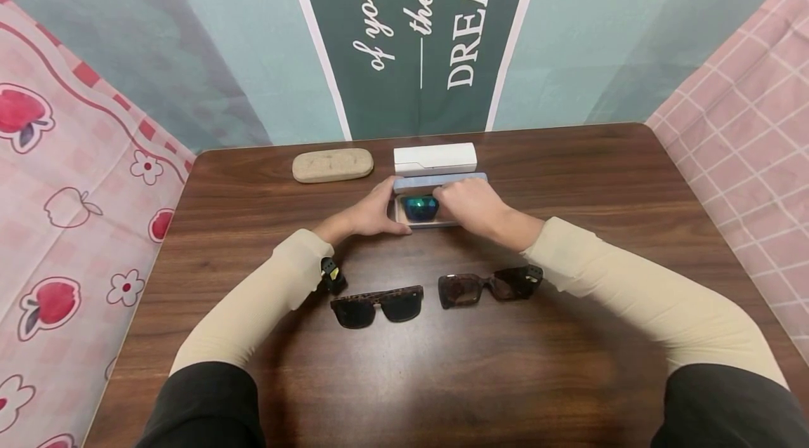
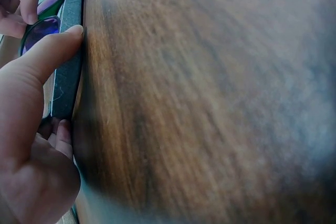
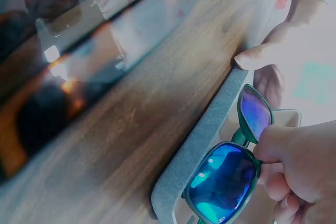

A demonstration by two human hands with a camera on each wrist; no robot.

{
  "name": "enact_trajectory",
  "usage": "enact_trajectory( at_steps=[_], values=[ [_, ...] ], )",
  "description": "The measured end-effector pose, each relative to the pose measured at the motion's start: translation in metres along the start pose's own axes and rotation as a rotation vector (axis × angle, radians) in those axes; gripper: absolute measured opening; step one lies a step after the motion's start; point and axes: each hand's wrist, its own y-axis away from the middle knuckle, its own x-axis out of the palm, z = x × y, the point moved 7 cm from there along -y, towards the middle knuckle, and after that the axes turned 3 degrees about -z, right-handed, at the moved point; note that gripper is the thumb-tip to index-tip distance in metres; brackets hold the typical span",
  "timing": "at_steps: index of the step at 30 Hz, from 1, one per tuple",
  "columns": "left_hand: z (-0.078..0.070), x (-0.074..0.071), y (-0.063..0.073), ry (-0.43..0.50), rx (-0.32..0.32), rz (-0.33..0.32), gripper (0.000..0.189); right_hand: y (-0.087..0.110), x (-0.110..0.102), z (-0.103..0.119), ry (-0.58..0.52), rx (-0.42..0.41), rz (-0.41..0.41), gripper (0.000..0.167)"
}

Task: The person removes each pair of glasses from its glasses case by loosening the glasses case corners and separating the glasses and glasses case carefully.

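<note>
A grey-blue glasses case [image 1: 439, 182] lies with its lid raised at the back and its pale inside showing. My left hand [image 1: 373, 213] grips the left end of the case, its thumb [image 2: 65, 43] on the front wall and fingers round the end. With thumb and fingers my right hand [image 1: 470, 206] pinches a pair of green-framed sunglasses [image 3: 223, 182] near the bridge. Their lenses are mirrored blue and violet, and they sit at the case opening. In the head view the right hand covers one lens.
Behind the case stands a white box-shaped case [image 1: 436, 159], with a beige oblong case [image 1: 333, 165] to its left. Dark sunglasses [image 1: 377, 306] and brown translucent sunglasses [image 1: 468, 290] lie in front, between the forearms. A patterned cloth [image 1: 240, 48] hangs beyond the table.
</note>
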Motion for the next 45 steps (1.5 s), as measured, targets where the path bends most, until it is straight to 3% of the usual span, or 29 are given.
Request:
enact_trajectory(
  at_steps=[7,23,45],
  values=[
    [0.000,0.000,-0.001,-0.004,-0.010,0.010,0.098,0.002,-0.009,-0.002,-0.006,-0.008,-0.018,0.018],
    [0.001,0.001,0.000,-0.005,-0.018,0.014,0.097,0.014,-0.020,-0.003,-0.098,0.035,0.057,0.011],
    [0.001,0.001,0.001,-0.021,-0.054,0.035,0.097,0.040,-0.037,0.013,-0.162,-0.048,0.057,0.025]
  ],
)
